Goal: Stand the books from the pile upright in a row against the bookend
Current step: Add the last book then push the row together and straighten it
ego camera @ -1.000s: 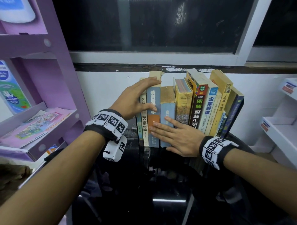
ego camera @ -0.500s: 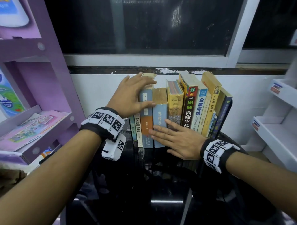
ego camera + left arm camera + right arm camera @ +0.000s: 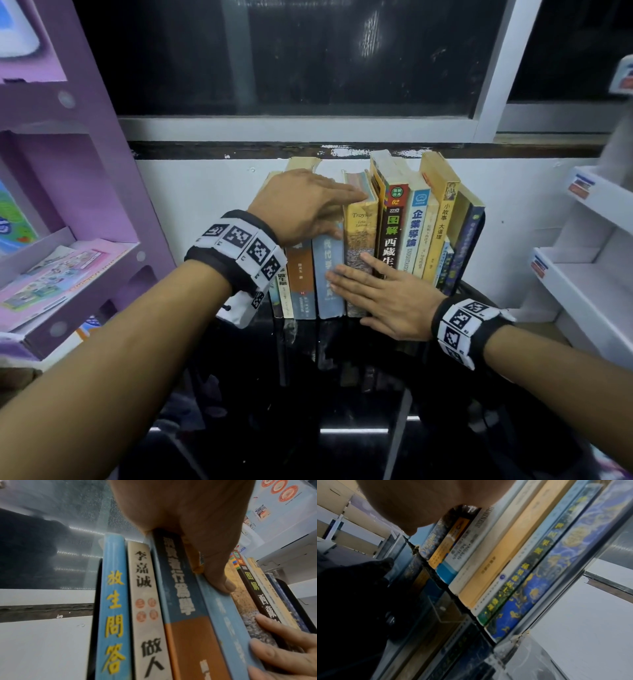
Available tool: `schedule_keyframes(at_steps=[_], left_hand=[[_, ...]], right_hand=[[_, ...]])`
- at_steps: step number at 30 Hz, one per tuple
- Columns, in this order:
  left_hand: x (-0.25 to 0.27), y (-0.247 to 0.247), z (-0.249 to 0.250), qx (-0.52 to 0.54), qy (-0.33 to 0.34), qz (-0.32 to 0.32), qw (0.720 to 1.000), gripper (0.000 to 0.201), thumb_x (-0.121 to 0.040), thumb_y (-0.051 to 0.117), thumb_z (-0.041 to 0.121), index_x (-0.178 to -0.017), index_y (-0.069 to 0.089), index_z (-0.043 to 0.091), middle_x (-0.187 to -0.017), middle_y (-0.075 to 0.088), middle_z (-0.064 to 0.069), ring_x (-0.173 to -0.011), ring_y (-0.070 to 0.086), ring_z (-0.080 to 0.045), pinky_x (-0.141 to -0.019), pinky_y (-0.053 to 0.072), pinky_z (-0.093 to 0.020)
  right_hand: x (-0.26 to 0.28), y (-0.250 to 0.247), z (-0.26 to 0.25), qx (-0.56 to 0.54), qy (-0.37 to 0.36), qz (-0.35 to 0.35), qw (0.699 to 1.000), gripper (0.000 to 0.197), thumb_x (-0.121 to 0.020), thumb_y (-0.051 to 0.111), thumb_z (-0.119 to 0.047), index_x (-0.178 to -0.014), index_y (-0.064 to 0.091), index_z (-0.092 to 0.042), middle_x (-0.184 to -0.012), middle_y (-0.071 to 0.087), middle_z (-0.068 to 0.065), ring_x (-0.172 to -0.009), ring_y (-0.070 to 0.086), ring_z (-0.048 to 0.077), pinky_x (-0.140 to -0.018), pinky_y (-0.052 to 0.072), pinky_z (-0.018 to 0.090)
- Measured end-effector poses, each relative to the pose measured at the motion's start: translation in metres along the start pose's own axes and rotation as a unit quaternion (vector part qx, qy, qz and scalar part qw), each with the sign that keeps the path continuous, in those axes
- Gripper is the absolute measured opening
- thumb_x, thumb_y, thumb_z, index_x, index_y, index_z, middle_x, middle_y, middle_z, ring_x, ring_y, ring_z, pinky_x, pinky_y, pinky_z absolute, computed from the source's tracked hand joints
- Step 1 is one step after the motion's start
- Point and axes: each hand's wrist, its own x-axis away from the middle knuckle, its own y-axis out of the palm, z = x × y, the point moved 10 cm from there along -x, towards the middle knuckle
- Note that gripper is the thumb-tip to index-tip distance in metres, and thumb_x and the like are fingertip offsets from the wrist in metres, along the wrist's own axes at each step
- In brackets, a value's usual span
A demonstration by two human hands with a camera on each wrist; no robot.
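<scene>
The books [image 3: 407,236] stand in a row on the shiny black table [image 3: 342,394], worn paper spines facing you. At 3 o'clock, a dark bookend [image 3: 478,250] holds them. Your left hand [image 3: 301,205] lies flat and open on their tops. Your right hand [image 3: 387,301] presses straight fingers on the spines.

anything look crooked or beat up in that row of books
The right-hand books, from the black-spined book to the dark blue book, lean left rather than standing plumb. The tan Troyka paperback has a worn, scuffed spine.

Black glossy table [image 3: 342,394]: upright book row [image 3: 363,240], bookend [image 3: 478,246].
</scene>
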Motion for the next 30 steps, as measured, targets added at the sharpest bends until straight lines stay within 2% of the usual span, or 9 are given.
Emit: schedule_keyframes(at_steps=[4, 10, 14, 18, 21, 23, 27, 30], left_hand=[[0.002, -0.003, 0.004, -0.005, 0.004, 0.019, 1.000, 0.058, -0.086, 0.059, 0.052, -0.140, 0.044, 0.038, -0.139, 0.053, 0.013, -0.119, 0.057, -0.018, -0.097, 0.046, -0.040], [0.002, -0.003, 0.004, -0.021, 0.003, 0.011, 1.000, 0.060, -0.086, 0.056, 0.057, -0.142, 0.040, 0.041, -0.142, 0.049, 0.016, -0.111, 0.059, -0.019, -0.088, 0.044, -0.032], [0.001, -0.002, 0.005, -0.018, 0.010, -0.013, 1.000, 0.062, -0.088, 0.046, 0.064, -0.144, 0.034, 0.041, -0.145, 0.046, 0.014, -0.114, 0.059, -0.022, -0.095, 0.047, -0.038], [-0.003, -0.006, 0.014, -0.021, 0.032, -0.040, 0.998, 0.061, -0.091, 0.044, 0.060, -0.144, 0.038, 0.032, -0.143, 0.050, 0.007, -0.120, 0.056, -0.018, -0.105, 0.038, -0.039], [-0.012, -0.014, 0.017, 0.019, 0.006, -0.026, 0.999, 0.054, -0.091, 0.048, 0.056, -0.139, 0.046, 0.030, -0.136, 0.056, 0.004, -0.120, 0.053, -0.018, -0.103, 0.039, -0.037], [-0.019, -0.023, 0.016, 0.077, -0.026, 0.010, 0.997, 0.052, -0.091, 0.050, 0.053, -0.136, 0.048, 0.027, -0.133, 0.056, -0.001, -0.118, 0.053, -0.020, -0.100, 0.043, -0.038], [-0.040, -0.024, 0.022, 0.174, -0.050, 0.073, 0.981, 0.063, -0.091, 0.049, 0.055, -0.144, 0.037, 0.023, -0.145, 0.044, -0.002, -0.133, 0.039, -0.019, -0.109, 0.034, -0.040], [-0.058, -0.004, 0.029, 0.209, -0.068, 0.042, 0.975, 0.073, -0.087, 0.048, 0.061, -0.150, 0.026, 0.030, -0.156, 0.028, -0.001, -0.146, 0.019, -0.023, -0.118, 0.018, -0.047]], right_hand=[[0.000, 0.003, -0.001, -0.001, -0.001, 0.003, 1.000, 0.074, -0.099, 0.033, -0.050, -0.154, 0.011, -0.006, -0.162, 0.001, 0.010, -0.150, -0.005, 0.022, -0.120, -0.004, 0.048], [0.002, 0.001, 0.000, 0.002, -0.004, 0.004, 1.000, 0.073, -0.099, 0.032, -0.049, -0.154, 0.010, -0.006, -0.162, 0.001, 0.010, -0.149, -0.005, 0.022, -0.120, -0.003, 0.048], [0.004, -0.006, -0.002, -0.003, -0.007, 0.004, 1.000, 0.073, -0.098, 0.034, -0.048, -0.153, 0.011, -0.006, -0.162, 0.002, 0.010, -0.150, -0.003, 0.023, -0.119, -0.001, 0.050], [0.012, -0.013, 0.000, -0.002, -0.007, 0.009, 1.000, 0.071, -0.099, 0.033, -0.046, -0.154, 0.008, -0.008, -0.162, -0.002, 0.008, -0.149, -0.004, 0.024, -0.119, 0.002, 0.051], [0.024, -0.017, 0.008, -0.008, 0.005, 0.010, 1.000, 0.069, -0.099, 0.034, -0.045, -0.154, 0.011, -0.011, -0.162, 0.002, 0.007, -0.150, -0.001, 0.024, -0.119, 0.002, 0.051], [0.033, -0.017, 0.014, -0.003, 0.011, 0.005, 1.000, 0.068, -0.099, 0.034, -0.045, -0.154, 0.013, -0.012, -0.162, 0.004, 0.007, -0.150, 0.000, 0.024, -0.119, 0.001, 0.051], [0.045, -0.016, 0.024, 0.006, 0.020, 0.001, 1.000, 0.067, -0.098, 0.037, -0.044, -0.154, 0.016, -0.011, -0.162, 0.006, 0.007, -0.150, 0.000, 0.024, -0.119, 0.001, 0.052], [0.048, -0.014, 0.027, 0.013, 0.017, 0.003, 1.000, 0.067, -0.098, 0.037, -0.043, -0.153, 0.018, -0.010, -0.162, 0.006, 0.007, -0.150, -0.001, 0.024, -0.119, 0.001, 0.052]])
